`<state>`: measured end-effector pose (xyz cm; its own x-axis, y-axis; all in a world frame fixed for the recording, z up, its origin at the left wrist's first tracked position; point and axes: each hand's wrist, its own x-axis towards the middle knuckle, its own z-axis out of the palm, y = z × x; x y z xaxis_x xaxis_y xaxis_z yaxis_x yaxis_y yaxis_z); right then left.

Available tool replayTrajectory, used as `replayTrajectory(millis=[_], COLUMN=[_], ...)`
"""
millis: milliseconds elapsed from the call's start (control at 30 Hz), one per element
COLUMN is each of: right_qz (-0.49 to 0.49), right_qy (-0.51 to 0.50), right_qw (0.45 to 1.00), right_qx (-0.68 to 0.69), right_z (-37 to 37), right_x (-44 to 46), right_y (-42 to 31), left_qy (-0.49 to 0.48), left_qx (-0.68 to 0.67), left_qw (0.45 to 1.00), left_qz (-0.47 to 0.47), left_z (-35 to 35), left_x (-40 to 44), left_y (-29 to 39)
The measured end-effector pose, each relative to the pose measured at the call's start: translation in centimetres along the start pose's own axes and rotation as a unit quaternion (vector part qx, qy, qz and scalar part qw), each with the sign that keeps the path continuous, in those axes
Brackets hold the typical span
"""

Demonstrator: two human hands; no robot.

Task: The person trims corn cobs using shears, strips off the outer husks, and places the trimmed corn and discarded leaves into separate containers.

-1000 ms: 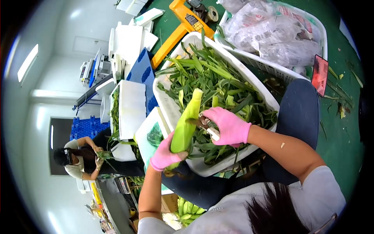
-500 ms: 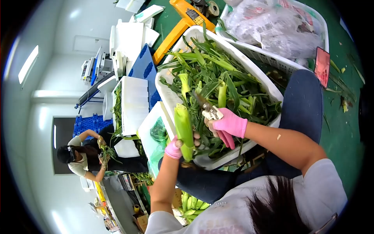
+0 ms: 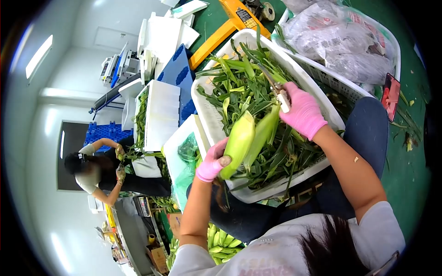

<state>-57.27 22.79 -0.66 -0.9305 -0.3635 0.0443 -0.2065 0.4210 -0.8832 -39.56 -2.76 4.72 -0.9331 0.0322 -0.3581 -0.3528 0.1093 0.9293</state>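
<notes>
My left hand (image 3: 214,161), in a pink glove, is closed around the lower part of a green ear of corn (image 3: 240,140), held tilted over a white crate (image 3: 205,112). In my pink-gloved right hand (image 3: 300,109) is a pair of pruning shears (image 3: 282,95), its blades pointing up and to the left. A broad green husk leaf (image 3: 262,138) stands away from the ear, with its upper end close to the right hand; whether the fingers pinch it is hidden. Below both hands, cut leaves and husks (image 3: 237,99) fill the crate.
Bagged plastic (image 3: 340,46) fills a second white crate (image 3: 396,55) at right, with a phone (image 3: 390,97) at its corner. Beyond are a yellow pallet jack (image 3: 212,43) and foam boxes (image 3: 162,117). More corn ears (image 3: 223,241) lie below. A co-worker (image 3: 87,168) handles leaves at left.
My right hand with the shears has moved up and right. The ear has tilted to the right, and a husk leaf now spreads away from it.
</notes>
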Motion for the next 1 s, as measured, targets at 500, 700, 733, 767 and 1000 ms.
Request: replayTrajectory(millis=[500,700,733,767,1000], right_qz=[-0.039,-0.013,-0.005,-0.022,0.032], right_qy=[-0.285,-0.208,-0.233,-0.259,-0.401], right_qw=[0.943,0.94,0.942,0.938,0.905], right_qx=[0.166,0.271,0.241,0.229,0.139], right_z=[2.6,5.0,4.0,3.9,1.6], right_x=[-4.5,-5.4,-5.9,-6.6,-5.3], right_y=[-0.7,-0.4,-1.9,-2.3,-3.7], left_qy=[0.005,0.338,0.399,0.363,0.188], left_qx=[0.641,0.031,-0.022,-0.156,-0.173], left_qw=[0.713,0.933,0.902,0.906,0.966], left_qz=[0.284,0.117,0.166,0.153,0.047], left_z=[2.3,6.5,7.5,7.9,5.5], left_x=[2.7,2.0,3.1,2.9,-0.1], left_y=[10.0,0.8,-1.4,-1.5,-1.1])
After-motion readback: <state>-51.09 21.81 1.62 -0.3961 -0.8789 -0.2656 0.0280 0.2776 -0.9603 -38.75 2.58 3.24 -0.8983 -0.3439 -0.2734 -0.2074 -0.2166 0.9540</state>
